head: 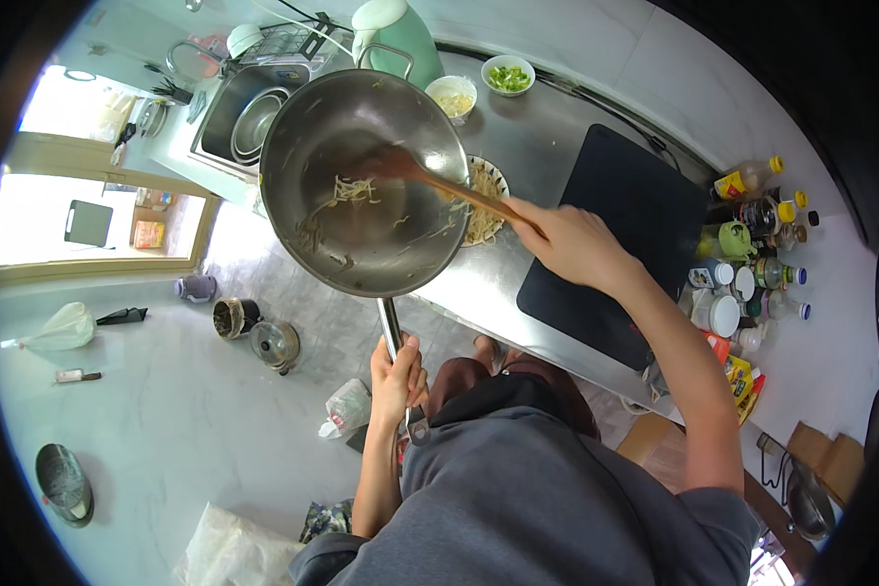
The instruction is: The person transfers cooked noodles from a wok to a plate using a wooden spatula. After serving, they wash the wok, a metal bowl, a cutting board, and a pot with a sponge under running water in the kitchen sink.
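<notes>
My left hand (398,372) grips the long metal handle of a steel wok (366,253), which is raised and tipped towards the plate on the counter. In my right hand (575,245) is a wooden spatula (469,194), its blade down inside the wok. A small clump of pale shredded food (353,190) clings to the wok's inner wall, with thin scraps scattered around it. Partly hidden behind the wok's right rim, a patterned plate (503,183) on the counter holds a heap of shredded food (483,209).
The steel counter (476,282) carries a black induction cooktop (608,220), a bowl of chopped greens (509,75), a bowl of minced pale food (453,97) and a green kettle (414,44). Several seasoning bottles (751,216) line the right side. At left is a sink (216,121) with metal basins.
</notes>
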Available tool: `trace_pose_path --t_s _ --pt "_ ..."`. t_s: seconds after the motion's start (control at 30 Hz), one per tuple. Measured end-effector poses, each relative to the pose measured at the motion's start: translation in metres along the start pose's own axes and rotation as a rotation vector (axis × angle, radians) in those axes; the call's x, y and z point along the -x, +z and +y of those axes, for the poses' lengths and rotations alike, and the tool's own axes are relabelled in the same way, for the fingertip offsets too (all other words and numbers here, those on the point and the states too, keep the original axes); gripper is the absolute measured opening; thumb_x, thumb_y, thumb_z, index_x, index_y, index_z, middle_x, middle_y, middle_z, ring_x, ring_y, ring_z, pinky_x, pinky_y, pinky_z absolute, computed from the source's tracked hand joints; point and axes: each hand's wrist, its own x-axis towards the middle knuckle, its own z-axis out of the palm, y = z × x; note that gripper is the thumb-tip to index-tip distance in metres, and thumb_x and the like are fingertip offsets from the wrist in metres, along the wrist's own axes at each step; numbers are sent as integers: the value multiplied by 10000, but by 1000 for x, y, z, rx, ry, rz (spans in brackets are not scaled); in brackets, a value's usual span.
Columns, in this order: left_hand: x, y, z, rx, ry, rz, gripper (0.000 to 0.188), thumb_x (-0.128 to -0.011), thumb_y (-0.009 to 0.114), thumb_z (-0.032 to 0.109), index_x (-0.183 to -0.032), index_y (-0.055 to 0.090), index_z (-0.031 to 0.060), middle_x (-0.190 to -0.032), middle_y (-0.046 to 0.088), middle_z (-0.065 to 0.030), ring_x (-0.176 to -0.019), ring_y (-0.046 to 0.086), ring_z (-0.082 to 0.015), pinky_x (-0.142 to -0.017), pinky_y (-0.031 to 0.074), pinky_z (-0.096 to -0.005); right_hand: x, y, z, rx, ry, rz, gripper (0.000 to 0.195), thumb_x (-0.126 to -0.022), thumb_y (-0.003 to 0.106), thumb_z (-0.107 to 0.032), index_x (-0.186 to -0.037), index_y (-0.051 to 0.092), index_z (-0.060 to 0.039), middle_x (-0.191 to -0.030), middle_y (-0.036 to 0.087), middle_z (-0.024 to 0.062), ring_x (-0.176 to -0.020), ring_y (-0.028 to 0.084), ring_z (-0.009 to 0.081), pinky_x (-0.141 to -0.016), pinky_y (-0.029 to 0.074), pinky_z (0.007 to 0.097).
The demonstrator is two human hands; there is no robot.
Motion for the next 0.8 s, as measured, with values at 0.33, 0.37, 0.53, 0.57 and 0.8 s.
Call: trace_pose_path --t_s 0.33,0.37,0.53,0.57,0.8 --pt "-9 -3 0 34 -16 -76 186 -980 522 160 -870 395 79 -479 336 8 -317 300 -80 -298 243 -235 -20 -7 -27 -303 -179 152 389 -934 541 -227 -1323 544 -213 -862 663 161 -751 642 349 -672 504 451" --pt "-10 -3 2 1 -18 -62 186 -979 521 158 -869 394 79 -479 336 8 -317 300 -80 -298 241 -236 -20 -1 -24 -217 -228 166 394 -930 546 -230 -1324 544 -217 -847 658 158 -735 640 348 -663 504 451" --pt "-13 -8 5 -33 -12 -31 198 -980 507 148 -837 384 88 -479 325 11 -301 271 -74 -286 200 -236 23 -17 -17 207 -220 -14 418 -915 558 -232 -1333 545 -244 -763 641 114 -660 638 328 -623 509 446" --pt "-15 -9 4 -9 -7 -37 206 -982 501 149 -823 382 92 -478 319 12 -294 257 -71 -280 185 -232 28 -24 -12 288 -171 -80 420 -915 559 -233 -1334 545 -246 -764 645 104 -659 641 324 -623 511 446" --pt "-18 -12 1 87 -29 -94 180 -972 522 127 -856 390 85 -469 332 11 -305 290 -78 -287 223 -238 -6 10 -5 -589 -309 -29 408 -981 474 -186 -1383 496 -121 -812 619 71 -680 516 122 -664 447 301"
